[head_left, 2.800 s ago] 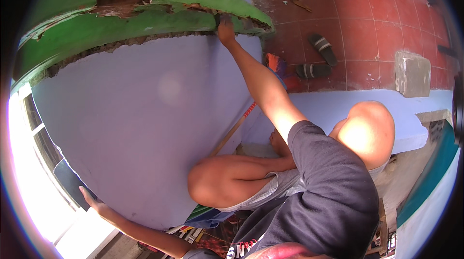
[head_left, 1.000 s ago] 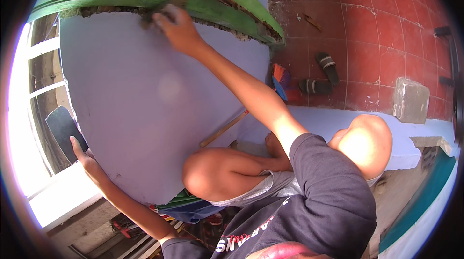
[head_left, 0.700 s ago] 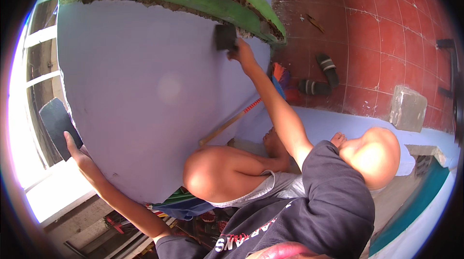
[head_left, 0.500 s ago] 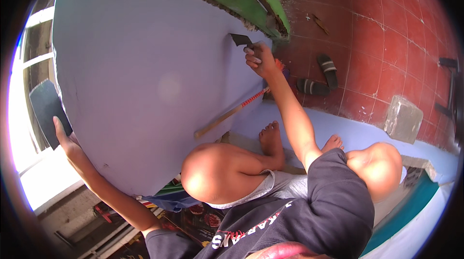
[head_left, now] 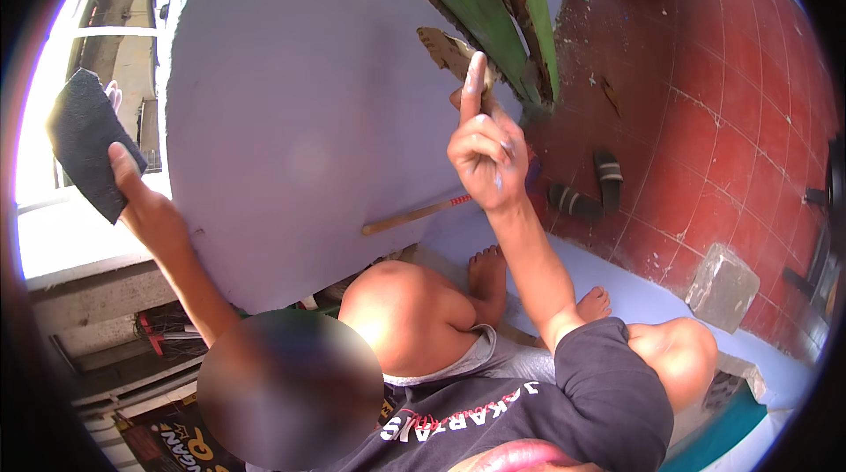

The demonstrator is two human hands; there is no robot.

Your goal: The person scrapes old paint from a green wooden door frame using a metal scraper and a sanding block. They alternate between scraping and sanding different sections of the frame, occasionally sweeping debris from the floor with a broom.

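- Right hand [head_left: 486,148] is closed around the handle of a putty knife [head_left: 451,51], index finger stretched up along it. The blade sits right at the upper edge of the pale lilac wall [head_left: 300,119], just under the green beam [head_left: 480,9].
- Left hand [head_left: 145,208] is pinching a dark sanding pad [head_left: 84,141], held off the wall's left edge near the bright opening, not touching the wall.
- A wooden stick [head_left: 414,215] leans at the wall's foot, with a pair of sandals [head_left: 586,190] on the red tile floor [head_left: 731,146] to the right of the wall.
- Risk as I see it: the beam's edge looks crumbly, so a blade angled too steep could gouge the smooth wall or knock loose bits down.
- That one-finger grip could also let the knife twist and slip.
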